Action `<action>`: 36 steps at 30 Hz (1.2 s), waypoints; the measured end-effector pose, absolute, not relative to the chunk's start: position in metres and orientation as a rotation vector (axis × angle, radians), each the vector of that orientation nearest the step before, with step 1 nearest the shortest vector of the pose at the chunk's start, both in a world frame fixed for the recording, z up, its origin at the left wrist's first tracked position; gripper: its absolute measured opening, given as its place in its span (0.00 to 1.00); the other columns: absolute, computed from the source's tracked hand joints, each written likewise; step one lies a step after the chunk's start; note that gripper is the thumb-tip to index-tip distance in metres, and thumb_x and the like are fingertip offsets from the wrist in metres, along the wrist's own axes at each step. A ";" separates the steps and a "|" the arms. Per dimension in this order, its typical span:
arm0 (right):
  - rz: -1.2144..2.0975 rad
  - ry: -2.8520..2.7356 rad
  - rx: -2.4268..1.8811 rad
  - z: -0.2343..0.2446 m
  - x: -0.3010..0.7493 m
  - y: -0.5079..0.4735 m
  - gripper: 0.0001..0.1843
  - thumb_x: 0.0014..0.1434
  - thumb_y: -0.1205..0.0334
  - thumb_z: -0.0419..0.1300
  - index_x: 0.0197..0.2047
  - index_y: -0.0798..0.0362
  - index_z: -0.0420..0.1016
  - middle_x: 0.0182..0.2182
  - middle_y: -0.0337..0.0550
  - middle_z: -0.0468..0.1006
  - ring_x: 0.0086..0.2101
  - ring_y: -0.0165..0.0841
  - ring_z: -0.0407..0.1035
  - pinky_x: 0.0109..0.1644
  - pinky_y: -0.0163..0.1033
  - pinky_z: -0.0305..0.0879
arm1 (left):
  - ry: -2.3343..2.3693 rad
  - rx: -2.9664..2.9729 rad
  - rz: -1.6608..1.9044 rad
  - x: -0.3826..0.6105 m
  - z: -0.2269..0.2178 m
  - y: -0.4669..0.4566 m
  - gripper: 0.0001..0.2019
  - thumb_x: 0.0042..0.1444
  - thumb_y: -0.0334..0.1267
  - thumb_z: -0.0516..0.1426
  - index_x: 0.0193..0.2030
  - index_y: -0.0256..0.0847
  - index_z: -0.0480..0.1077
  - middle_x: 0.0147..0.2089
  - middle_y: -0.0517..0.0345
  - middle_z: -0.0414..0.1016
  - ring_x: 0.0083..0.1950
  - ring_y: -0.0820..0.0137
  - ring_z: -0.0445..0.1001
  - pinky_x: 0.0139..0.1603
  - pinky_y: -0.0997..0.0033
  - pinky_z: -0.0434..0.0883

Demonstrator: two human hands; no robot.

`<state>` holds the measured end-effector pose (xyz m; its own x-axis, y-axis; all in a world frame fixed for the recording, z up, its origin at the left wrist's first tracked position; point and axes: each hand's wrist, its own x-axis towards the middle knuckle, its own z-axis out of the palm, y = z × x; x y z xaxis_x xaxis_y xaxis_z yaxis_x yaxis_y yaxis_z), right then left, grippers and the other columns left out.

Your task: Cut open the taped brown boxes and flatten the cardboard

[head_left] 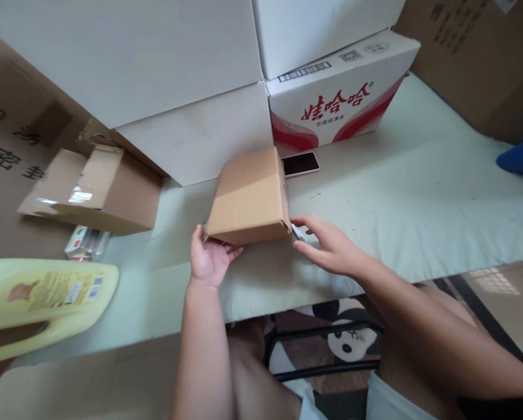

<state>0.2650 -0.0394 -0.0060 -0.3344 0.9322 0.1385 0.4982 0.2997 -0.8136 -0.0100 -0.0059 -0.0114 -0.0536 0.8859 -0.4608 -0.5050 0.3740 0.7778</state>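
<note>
A small brown cardboard box (249, 197) rests on the pale green table (419, 198). My left hand (209, 259) cups its near left corner from below, fingers curled under the edge. My right hand (327, 245) is at the box's near right corner, thumb and fingers pinching a small whitish flap or strip that I cannot make out clearly. A dark phone (300, 164) lies flat just behind the box.
White cartons (156, 76) and a red-printed white carton (340, 93) are stacked at the back. An open brown box (95, 189) lies left, a yellow bottle (38, 303) at the near left, a blue object (522, 157) at the right edge.
</note>
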 end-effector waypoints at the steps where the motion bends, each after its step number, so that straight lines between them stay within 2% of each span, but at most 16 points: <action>1: 0.910 -1.942 -1.288 -0.006 0.265 -0.039 0.22 0.63 0.54 0.55 0.57 0.55 0.70 0.54 0.57 0.78 0.53 0.47 0.74 0.57 0.56 0.72 | 1.146 0.424 1.196 -0.010 -0.012 -0.005 0.25 0.53 0.59 0.58 0.47 0.41 0.73 0.40 0.48 0.76 0.36 0.59 0.77 0.31 0.60 0.76; 4: 0.916 -1.925 -1.294 -0.005 0.265 -0.040 0.21 0.63 0.54 0.56 0.57 0.54 0.70 0.53 0.57 0.78 0.52 0.47 0.74 0.55 0.56 0.73 | 1.179 0.413 1.211 -0.010 -0.014 -0.003 0.24 0.51 0.58 0.59 0.45 0.41 0.72 0.38 0.49 0.76 0.34 0.61 0.76 0.30 0.62 0.74; 7: 0.896 -1.911 -1.273 -0.004 0.265 -0.041 0.23 0.63 0.55 0.56 0.59 0.53 0.69 0.54 0.56 0.77 0.52 0.47 0.74 0.54 0.56 0.73 | 1.177 0.415 1.262 -0.009 -0.014 -0.004 0.21 0.49 0.55 0.61 0.43 0.41 0.73 0.39 0.51 0.76 0.35 0.62 0.75 0.34 0.61 0.74; 11: 0.889 -1.899 -1.228 -0.003 0.265 -0.041 0.22 0.64 0.55 0.55 0.59 0.52 0.71 0.56 0.55 0.76 0.52 0.45 0.73 0.55 0.55 0.73 | 1.193 0.445 1.455 -0.007 -0.016 -0.003 0.16 0.47 0.49 0.63 0.40 0.42 0.76 0.41 0.54 0.78 0.40 0.64 0.75 0.35 0.68 0.71; 13: 0.902 -1.902 -1.201 -0.003 0.265 -0.041 0.19 0.65 0.56 0.55 0.56 0.52 0.73 0.54 0.54 0.77 0.51 0.44 0.74 0.55 0.53 0.72 | 1.219 0.498 1.592 -0.007 -0.018 -0.001 0.15 0.45 0.47 0.64 0.37 0.41 0.76 0.42 0.55 0.79 0.44 0.65 0.75 0.39 0.71 0.71; 16: 0.932 -1.934 -1.159 -0.003 0.264 -0.041 0.12 0.64 0.58 0.56 0.46 0.52 0.76 0.49 0.52 0.79 0.49 0.42 0.75 0.54 0.50 0.72 | 1.279 0.548 1.809 -0.007 -0.022 0.002 0.11 0.43 0.44 0.63 0.32 0.40 0.75 0.38 0.56 0.78 0.46 0.66 0.75 0.45 0.73 0.70; 18: 0.969 -1.967 -1.158 -0.004 0.263 -0.040 0.10 0.63 0.59 0.56 0.42 0.52 0.77 0.47 0.51 0.79 0.47 0.40 0.76 0.54 0.48 0.72 | 1.313 0.505 1.876 -0.008 -0.023 0.002 0.11 0.42 0.43 0.63 0.31 0.40 0.74 0.36 0.57 0.77 0.45 0.66 0.75 0.44 0.73 0.70; 22: 1.045 -2.086 -1.267 -0.005 0.261 -0.039 0.12 0.64 0.60 0.55 0.41 0.52 0.80 0.44 0.48 0.81 0.43 0.39 0.77 0.51 0.47 0.72 | 1.325 0.508 1.810 -0.005 -0.019 0.000 0.12 0.42 0.46 0.62 0.31 0.40 0.73 0.35 0.58 0.76 0.41 0.67 0.75 0.38 0.73 0.69; 28: 1.017 -2.251 -1.336 -0.008 0.261 -0.040 0.16 0.65 0.59 0.55 0.47 0.54 0.81 0.47 0.53 0.80 0.47 0.45 0.76 0.54 0.51 0.72 | 1.339 0.486 1.756 -0.003 -0.015 -0.002 0.14 0.39 0.45 0.63 0.33 0.40 0.75 0.37 0.57 0.77 0.41 0.66 0.75 0.36 0.73 0.68; 31: 0.996 -2.192 -1.337 -0.008 0.263 -0.041 0.22 0.65 0.57 0.55 0.59 0.53 0.76 0.51 0.54 0.79 0.48 0.45 0.76 0.53 0.51 0.73 | 1.337 0.506 1.787 -0.005 -0.015 0.000 0.12 0.39 0.42 0.63 0.32 0.40 0.74 0.35 0.58 0.76 0.40 0.67 0.75 0.37 0.72 0.69; 34: 1.023 -2.122 -1.337 -0.010 0.265 -0.041 0.35 0.65 0.56 0.55 0.74 0.50 0.58 0.54 0.54 0.79 0.47 0.45 0.76 0.52 0.53 0.74 | 1.343 0.540 1.789 -0.006 -0.014 0.000 0.11 0.38 0.41 0.63 0.30 0.40 0.73 0.33 0.59 0.76 0.38 0.68 0.74 0.35 0.72 0.69; 36: 1.015 -2.063 -1.306 -0.011 0.265 -0.040 0.41 0.65 0.55 0.55 0.77 0.49 0.46 0.57 0.54 0.78 0.50 0.46 0.76 0.53 0.55 0.74 | 1.361 0.582 1.763 -0.004 -0.013 -0.001 0.12 0.35 0.41 0.65 0.28 0.39 0.72 0.31 0.59 0.75 0.34 0.69 0.73 0.32 0.72 0.69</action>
<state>0.2655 -0.0405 -0.0114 -0.4205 0.9072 0.0160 0.5407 0.2647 -0.7985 -0.0045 -0.0008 -0.0129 -0.5616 0.8191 -0.1173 -0.3207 -0.0848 0.9434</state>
